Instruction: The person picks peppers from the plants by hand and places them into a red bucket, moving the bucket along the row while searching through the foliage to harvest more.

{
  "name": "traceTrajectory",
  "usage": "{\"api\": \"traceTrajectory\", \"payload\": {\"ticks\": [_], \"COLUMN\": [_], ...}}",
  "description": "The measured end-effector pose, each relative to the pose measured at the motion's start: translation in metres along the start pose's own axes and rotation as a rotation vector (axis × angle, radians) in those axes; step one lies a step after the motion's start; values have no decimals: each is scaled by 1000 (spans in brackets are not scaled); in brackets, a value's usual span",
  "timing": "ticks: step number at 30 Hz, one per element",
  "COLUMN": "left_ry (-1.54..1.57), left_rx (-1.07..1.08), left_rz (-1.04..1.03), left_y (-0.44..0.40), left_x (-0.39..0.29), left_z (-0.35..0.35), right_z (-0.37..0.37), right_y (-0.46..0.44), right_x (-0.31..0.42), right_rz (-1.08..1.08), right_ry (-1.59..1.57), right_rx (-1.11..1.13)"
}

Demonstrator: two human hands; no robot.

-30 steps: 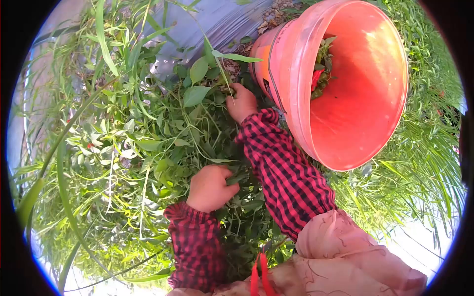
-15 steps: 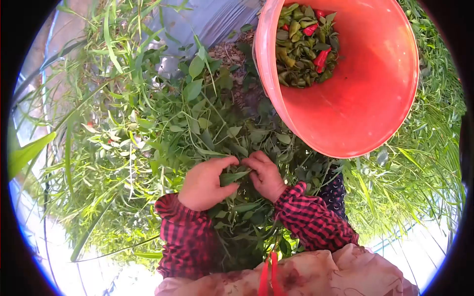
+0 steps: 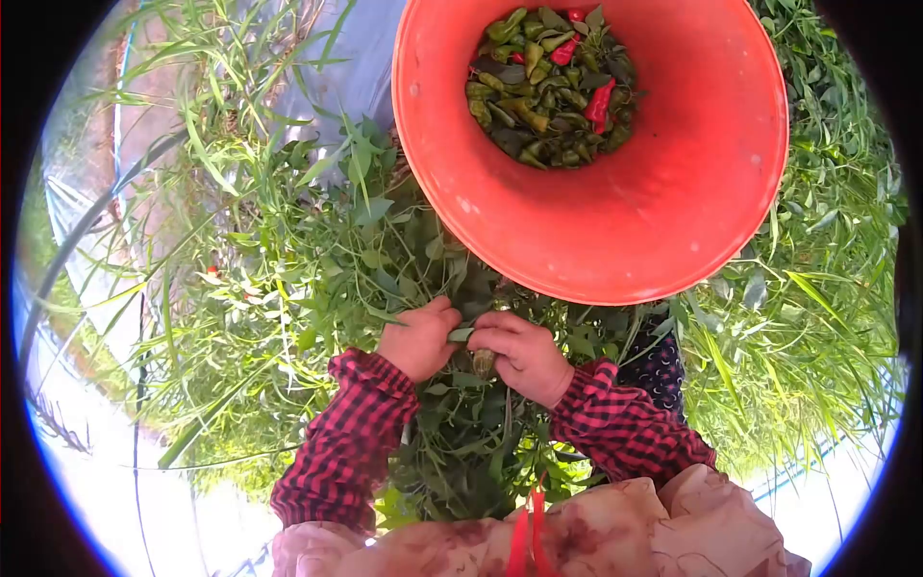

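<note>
My left hand is closed among the leaves of a pepper plant, its fingertips pointing right. Facing it, my right hand has its fingers bent in a pinch. A green leaf lies between the two sets of fingertips. What each hand grips is hidden by fingers and foliage. Just under my right fingers shows a pale brownish-green piece, too unclear to name. Above my hands, a red bucket is tilted with its mouth toward me. Inside are many green peppers and a few red peppers, mixed with leaves.
Dense plants and long grass surround my hands on the left, with more greenery on the right. Grey plastic sheeting covers ground at the upper left. Dark patterned cloth shows below the bucket.
The bucket appears further left and faces the view more fully. Both hands sit slightly lower, and my left hand has turned so its back shows less. The pale piece has come into sight.
</note>
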State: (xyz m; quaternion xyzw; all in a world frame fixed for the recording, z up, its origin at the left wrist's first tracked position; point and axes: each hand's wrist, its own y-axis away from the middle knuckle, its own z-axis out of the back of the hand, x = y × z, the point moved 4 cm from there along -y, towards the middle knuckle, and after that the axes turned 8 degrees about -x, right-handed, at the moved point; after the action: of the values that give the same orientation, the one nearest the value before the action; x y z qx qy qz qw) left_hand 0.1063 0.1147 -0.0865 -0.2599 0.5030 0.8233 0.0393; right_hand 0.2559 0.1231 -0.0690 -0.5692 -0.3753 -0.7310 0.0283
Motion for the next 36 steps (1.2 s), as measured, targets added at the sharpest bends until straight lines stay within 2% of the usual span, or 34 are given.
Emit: {"api": "traceTrajectory", "payload": {"ticks": [3, 5, 7, 8, 10, 11, 12, 13, 14, 15, 17, 18, 19, 21, 22, 23, 25, 26, 27, 28, 31, 33, 34, 35, 36], "left_ry": [117, -23, 12, 17, 30, 29, -102, -189, -226, -264, -239, -214, -227, -149, -102, -120, 104, 180, 138, 19, -67, -320, 124, 555, 548], "left_rx": [-108, -39, -90, -127, -189, -196, -152, -116, -201, -286, -326, -211, -219, -348, -502, -502, -846, -956, -907, -714, -886, -1276, -1104, -893, -899], "left_rz": [-64, 77, 69, 74, 86, 106, 137, 257, 249, 246, 189, 216, 214, 104, -36, -37, -279, -307, -284, -262, -243, 52, 89, 120, 118], "left_y": [2, 4, 13, 15, 10, 12, 13, 14, 19, 27, 42, 50, 58, 69, 73, 73, 82, 70, 51, 27, -7, -16, -33, -49, -54], "left_x": [11, 32, 31, 26, 11, 3, -5, -31, -53, -70, -94, -100, -109, -134, -155, -159, -174, -176, -179, -187, -173, -121, -83, -52, -37], "left_z": [-2, -16, -14, -9, -1, 2, 4, 26, 48, 68, 103, 115, 126, 149, 165, 169, 188, 191, 194, 199, 194, 195, 183, 169, 167], "right_z": [7, 18, 33, 42, 76, 90, 100, 108, 109, 108, 108, 107, 105, 104, 103, 101, 102, 100, 97, 98, 97, 86, 80, 64, 53], "right_y": [2, 8, 13, 12, 6, -3, -12, -18, -18, -14, -9, -9, -10, -10, -8, -6, -6, -6, -6, -4, -4, 0, 6, 11, 15], "right_x": [25, 47, 72, 82, 103, 104, 101, 97, 95, 93, 83, 79, 75, 71, 71, 72, 74, 71, 71, 73, 77, 73, 75, 78, 81], "right_rz": [263, 302, 421, 421, 567, 534, 406, 273, 284, 346, 411, 437, 468, 531, 536, 542, 555, 537, 526, 552, 578, 496, 511, 491, 464], "right_ry": [-49, -100, -302, -275, -430, -152, 45, 232, 246, 195, 139, 151, 159, 121, 144, 164, 133, 146, 160, 148, 165, -293, -298, -301, -300], "right_rx": [41, 104, 136, 116, -148, -265, -421, -576, -593, -578, -572, -534, -497, -545, -499, -453, -449, -424, -397, -402, -438, -310, -314, -61, 193]}}
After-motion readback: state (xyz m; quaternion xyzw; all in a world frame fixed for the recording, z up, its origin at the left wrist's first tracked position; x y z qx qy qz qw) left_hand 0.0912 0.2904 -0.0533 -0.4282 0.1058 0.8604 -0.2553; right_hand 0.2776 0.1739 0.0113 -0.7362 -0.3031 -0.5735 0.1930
